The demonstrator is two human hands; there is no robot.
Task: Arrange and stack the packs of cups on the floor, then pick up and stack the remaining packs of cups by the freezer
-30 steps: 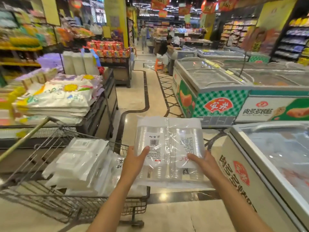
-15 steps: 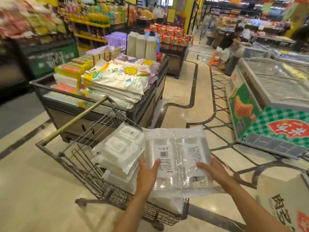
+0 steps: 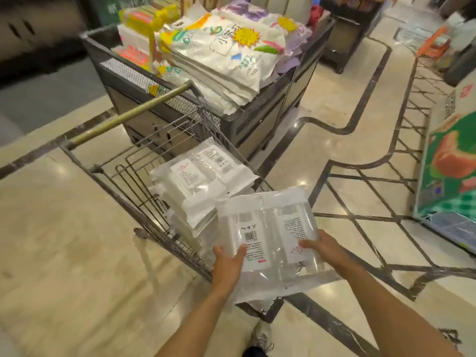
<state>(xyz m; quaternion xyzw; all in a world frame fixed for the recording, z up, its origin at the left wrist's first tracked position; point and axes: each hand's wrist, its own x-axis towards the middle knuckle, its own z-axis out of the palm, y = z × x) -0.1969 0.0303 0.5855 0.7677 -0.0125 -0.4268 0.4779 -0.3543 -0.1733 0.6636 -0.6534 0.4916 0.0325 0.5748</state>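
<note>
Both hands carry a clear plastic pack [image 3: 268, 222] holding two stacks of see-through cups with white labels. My left hand [image 3: 228, 264] grips its near left edge, thumb on top beside the barcode. My right hand [image 3: 322, 247] grips the near right edge, thumb on the label. The pack hangs over the near corner of a wire shopping cart [image 3: 123, 194]. In the cart lies a pile of similar white and clear packs [image 3: 198, 181], just left of and below the held one.
A dark display bin [image 3: 247, 119] stacked with large white printed bags stands behind the cart. A green chest freezer [image 3: 448, 163] sits at the right. The polished tile floor [image 3: 64, 253] spreads to the left. The cart's brass handle [image 3: 131, 114] faces left, and my shoe shows at the bottom.
The view has swung left and down, away from the freezers toward the cart. Both hands have carried the pack over the cart's near corner, lower and closer to the pile inside.
</note>
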